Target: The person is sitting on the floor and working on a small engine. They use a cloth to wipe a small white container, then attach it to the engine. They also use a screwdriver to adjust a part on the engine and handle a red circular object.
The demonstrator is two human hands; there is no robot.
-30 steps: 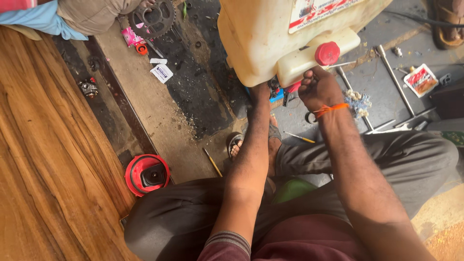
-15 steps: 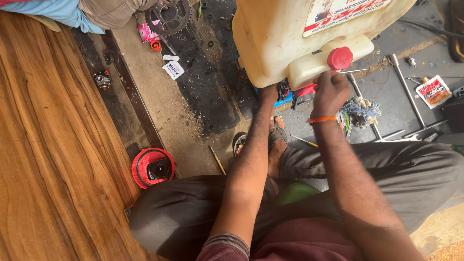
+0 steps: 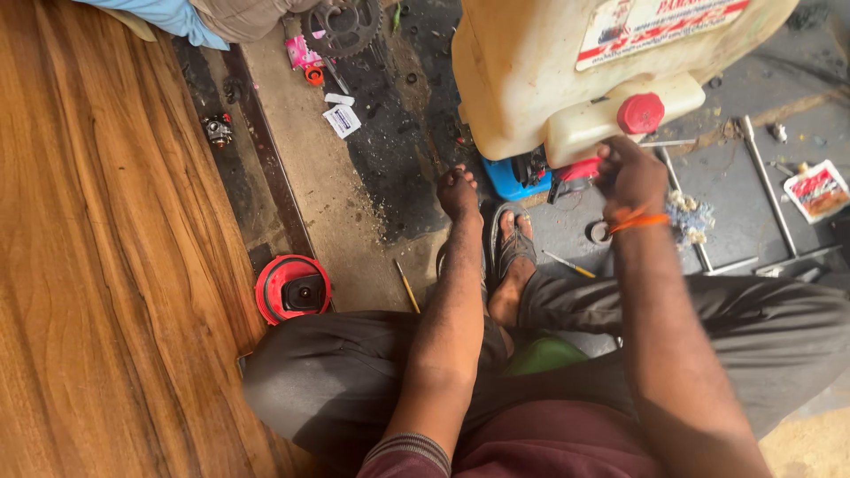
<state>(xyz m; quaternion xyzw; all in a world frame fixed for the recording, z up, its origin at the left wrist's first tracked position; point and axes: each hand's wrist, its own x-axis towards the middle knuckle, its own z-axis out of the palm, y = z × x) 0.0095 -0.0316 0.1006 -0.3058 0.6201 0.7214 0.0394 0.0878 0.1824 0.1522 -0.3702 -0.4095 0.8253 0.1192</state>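
Observation:
A cream plastic tank [image 3: 531,80] with a red cap [image 3: 640,113] stands on the floor in front of me, over a blue and red engine part [image 3: 512,180]. My right hand [image 3: 630,175], with an orange band at the wrist, grips the red part [image 3: 575,168] under the tank's lower edge. My left hand [image 3: 459,190] hangs just short of the tank's left lower corner, fingers curled, with nothing visible in it. My sandalled foot [image 3: 512,243] rests between both arms.
A red round cover [image 3: 294,289] lies by my left knee next to a wooden panel [image 3: 97,265]. A sprocket [image 3: 341,26], small packets [image 3: 342,119], a thin stick [image 3: 407,285], metal rods [image 3: 763,181] and a small box [image 3: 818,191] lie around. Another person's clothing [image 3: 168,13] shows top left.
My left hand has drawn back from under the tank toward me. My right hand stays on the red part.

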